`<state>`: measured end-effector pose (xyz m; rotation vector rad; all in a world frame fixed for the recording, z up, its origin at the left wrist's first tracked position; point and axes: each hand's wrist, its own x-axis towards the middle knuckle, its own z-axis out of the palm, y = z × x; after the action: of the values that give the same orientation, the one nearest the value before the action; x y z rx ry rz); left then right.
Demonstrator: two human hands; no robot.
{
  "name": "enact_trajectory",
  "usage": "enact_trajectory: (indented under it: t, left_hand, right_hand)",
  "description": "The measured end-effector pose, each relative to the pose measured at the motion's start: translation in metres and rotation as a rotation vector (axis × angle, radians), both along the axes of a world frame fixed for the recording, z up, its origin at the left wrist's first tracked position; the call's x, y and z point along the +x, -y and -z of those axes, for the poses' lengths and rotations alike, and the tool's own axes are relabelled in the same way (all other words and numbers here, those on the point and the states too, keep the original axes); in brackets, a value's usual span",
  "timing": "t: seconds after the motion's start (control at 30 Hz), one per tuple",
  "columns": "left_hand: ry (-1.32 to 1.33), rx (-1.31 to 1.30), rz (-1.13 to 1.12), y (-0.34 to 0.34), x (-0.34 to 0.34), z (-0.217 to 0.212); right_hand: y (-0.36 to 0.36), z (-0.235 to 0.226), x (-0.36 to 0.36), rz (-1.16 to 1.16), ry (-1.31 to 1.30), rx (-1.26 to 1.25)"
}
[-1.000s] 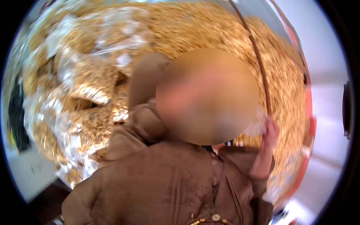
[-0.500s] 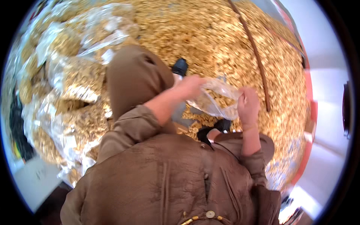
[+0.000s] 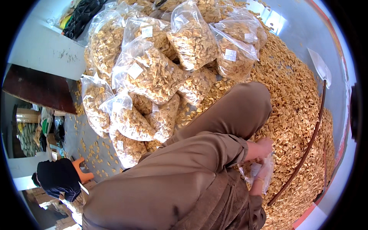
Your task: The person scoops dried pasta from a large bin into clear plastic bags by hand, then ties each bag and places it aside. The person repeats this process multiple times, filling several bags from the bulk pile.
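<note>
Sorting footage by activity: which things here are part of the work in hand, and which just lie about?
In hand:
left hand
right hand
clear plastic bag
loose yellow slices

Lying about:
filled bags
long-handled shovel
orange stool

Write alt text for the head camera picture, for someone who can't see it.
A person in brown clothes bends over a wide heap of golden dried slices, both hands, left hand and right hand, on a clear plastic bag. Filled clear bags are piled behind. Another person crouches lower left.
</note>
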<state>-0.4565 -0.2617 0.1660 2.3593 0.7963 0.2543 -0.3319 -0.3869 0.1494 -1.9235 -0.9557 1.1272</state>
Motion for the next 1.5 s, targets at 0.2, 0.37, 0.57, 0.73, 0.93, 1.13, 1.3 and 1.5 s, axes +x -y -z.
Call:
enact_trajectory:
  t: [0.2,0.37,0.57,0.73,0.93,1.13,1.3,1.5]
  left_hand:
    - [0.408,-0.726,-0.068,-0.007,0.008,-0.026]
    - [0.649,-0.563,0.063,0.013,0.014,-0.083]
    - [1.206,-0.535,0.226,0.033,-0.041,-0.195]
    - [1.391,-0.139,0.133,0.006,-0.117,-0.263]
    - [0.761,0.422,0.058,-0.036,-0.202,-0.309]
    - [0.586,0.845,-0.391,-0.046,-0.298,-0.339]
    - [0.240,0.879,-1.023,-0.001,-0.483,-0.346]
    - [-0.519,0.605,-1.715,0.007,-0.658,-0.306]
  right_hand:
    - [0.034,-0.128,0.098,0.275,0.261,0.075]
    - [0.066,-0.191,0.079,0.026,0.897,-0.044]
    - [0.065,-0.203,0.016,0.003,0.544,0.294]
    - [0.039,-0.271,0.006,0.186,0.440,0.467]
    - [-0.055,-0.337,-0.081,-0.024,0.353,0.797]
    - [-0.133,-0.403,-0.182,-0.327,0.241,1.061]
    - [-0.168,-0.375,-0.161,-0.453,0.139,0.766]
    - [-0.140,-0.295,-0.117,-0.327,0.217,0.315]
